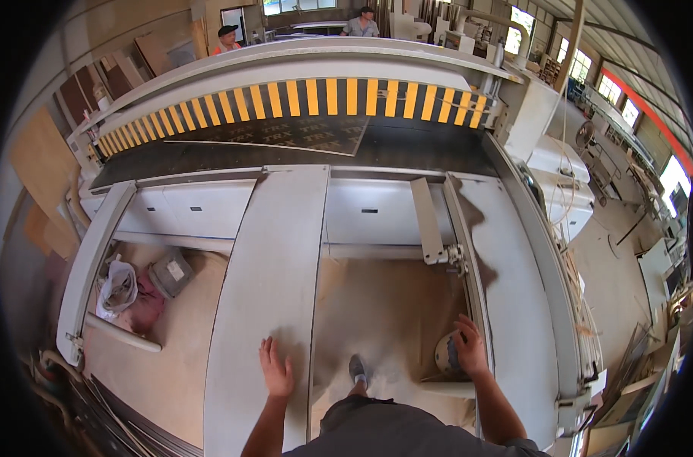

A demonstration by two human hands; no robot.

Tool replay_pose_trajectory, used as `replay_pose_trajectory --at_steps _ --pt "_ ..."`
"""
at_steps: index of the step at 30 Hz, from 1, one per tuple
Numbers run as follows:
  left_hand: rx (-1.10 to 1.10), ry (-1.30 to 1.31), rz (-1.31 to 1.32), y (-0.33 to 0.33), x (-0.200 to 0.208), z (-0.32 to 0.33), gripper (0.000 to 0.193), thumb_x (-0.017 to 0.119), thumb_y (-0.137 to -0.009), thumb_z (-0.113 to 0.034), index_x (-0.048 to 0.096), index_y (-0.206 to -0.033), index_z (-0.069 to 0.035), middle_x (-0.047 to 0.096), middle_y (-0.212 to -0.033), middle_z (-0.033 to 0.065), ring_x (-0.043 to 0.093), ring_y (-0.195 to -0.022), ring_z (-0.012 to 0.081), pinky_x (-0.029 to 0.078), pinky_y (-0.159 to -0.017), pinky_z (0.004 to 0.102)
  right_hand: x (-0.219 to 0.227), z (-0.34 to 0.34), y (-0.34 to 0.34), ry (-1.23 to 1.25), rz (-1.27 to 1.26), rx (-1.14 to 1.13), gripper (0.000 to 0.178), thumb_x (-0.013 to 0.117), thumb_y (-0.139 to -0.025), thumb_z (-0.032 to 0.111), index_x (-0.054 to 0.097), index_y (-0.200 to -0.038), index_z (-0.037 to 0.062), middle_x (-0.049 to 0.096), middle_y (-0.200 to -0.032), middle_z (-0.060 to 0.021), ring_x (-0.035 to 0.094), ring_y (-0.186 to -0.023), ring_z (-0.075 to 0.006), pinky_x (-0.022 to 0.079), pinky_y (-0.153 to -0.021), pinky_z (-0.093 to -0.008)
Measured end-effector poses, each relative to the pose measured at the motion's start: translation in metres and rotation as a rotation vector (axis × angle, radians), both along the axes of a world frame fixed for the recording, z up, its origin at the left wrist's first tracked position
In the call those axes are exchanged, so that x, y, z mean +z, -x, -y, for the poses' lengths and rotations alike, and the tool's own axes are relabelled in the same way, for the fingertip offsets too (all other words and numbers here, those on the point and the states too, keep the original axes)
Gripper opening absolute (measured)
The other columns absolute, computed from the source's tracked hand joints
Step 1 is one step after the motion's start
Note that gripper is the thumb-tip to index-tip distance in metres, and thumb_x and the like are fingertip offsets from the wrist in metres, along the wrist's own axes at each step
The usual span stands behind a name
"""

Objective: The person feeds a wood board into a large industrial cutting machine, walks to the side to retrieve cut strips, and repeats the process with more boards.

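Note:
My left hand (276, 369) hangs over the long grey middle support table (266, 251), its fingers stretched out and nothing in it. I cannot tell whether it touches the surface. On the other side, my right hand (469, 347) is beside the metal rail (468, 236) along the right support table (517, 266). Its fingers are apart and it looks free of any object. Across the machine in front, a dark board with a printed pattern (285, 135) lies on the black bed (430, 148), under the yellow-and-black striped guard (293, 99).
A stop with a clamp (454, 257) juts from the rail. On the floor at left are a white bag (119, 286) and a grey box (170, 273). A round object (445, 354) lies below my right hand. Two people (226, 39) are behind the machine.

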State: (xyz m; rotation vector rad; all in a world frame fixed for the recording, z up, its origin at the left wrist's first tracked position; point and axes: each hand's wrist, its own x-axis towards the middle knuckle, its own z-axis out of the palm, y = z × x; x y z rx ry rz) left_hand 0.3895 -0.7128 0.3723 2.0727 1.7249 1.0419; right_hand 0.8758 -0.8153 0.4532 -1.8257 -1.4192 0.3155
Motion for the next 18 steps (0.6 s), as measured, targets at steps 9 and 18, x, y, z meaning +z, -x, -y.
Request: replay_pose_trajectory --at_steps 9,18 --pt "-0.255 -0.021 -0.184 -0.121 0.004 -0.339 0.059 0.061 -0.096 -0.022 0.041 -0.147 0.0 0.04 -0.153 0.022 0.033 -0.144 0.0421 0.023 -0.122 0.0531 0.01 -0.154 -0.077 0.152 -0.129 -0.249 0.043 0.061 -0.097 0.015 0.054 -0.136 -0.0013 0.054 -0.143 -0.0233 0.05 -0.135 -0.0389 0.039 -0.113 -0.0421" --pt "-0.37 -0.064 -0.337 -0.252 0.034 -0.617 0.065 0.061 -0.098 -0.031 0.038 -0.149 0.0 0.036 -0.157 0.0225 0.031 -0.147 0.0414 0.022 -0.122 0.0513 -0.084 -0.319 -0.225 0.186 0.191 -0.556 0.055 0.058 -0.098 0.024 0.044 -0.144 -0.0047 0.035 -0.157 -0.0274 0.032 -0.146 -0.0441 0.028 -0.12 -0.0497"
